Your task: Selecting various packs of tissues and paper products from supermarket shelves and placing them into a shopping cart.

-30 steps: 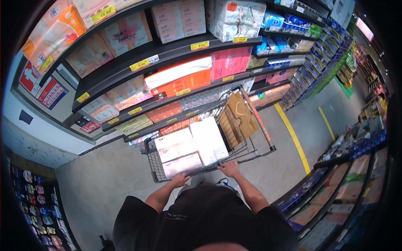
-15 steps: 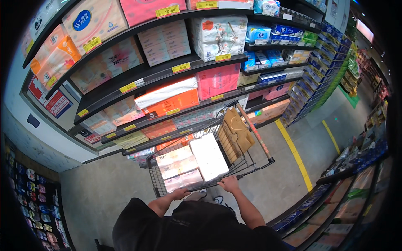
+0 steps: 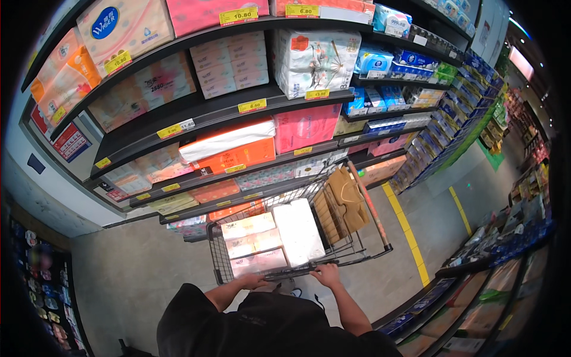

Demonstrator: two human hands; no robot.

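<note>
Sideways in front of me stands a wire shopping cart (image 3: pixel 219 257), its long near side toward me. My left hand (image 3: pixel 253 281) is closed over the near rim, close to the cart's left end. Farther right along that rim, my right hand (image 3: pixel 325 276) grips it too. Inside lie soft tissue packs (image 3: pixel 254 243) in cream and pale pink, stacked side by side. Right of them is a large white pack (image 3: pixel 299 231), glaring with light. A brown paper bag (image 3: pixel 347 200) leans at the cart's handle end. The orange-red push handle (image 3: pixel 370 205) is untouched.
Black shelves (image 3: pixel 208 122) full of tissue packs rise just beyond the cart. A tall rack (image 3: pixel 455 122) stands at their right end. Low shelves (image 3: pixel 476 291) run along my right, and a display of small items (image 3: pixel 50 285) is at left. Yellow floor lines (image 3: pixel 407 235) cross the aisle.
The shelves have shifted in view, mostly leftward at left, and look slightly larger. Both hands keep their grip on the cart's rim and sit a little lower in the picture.
</note>
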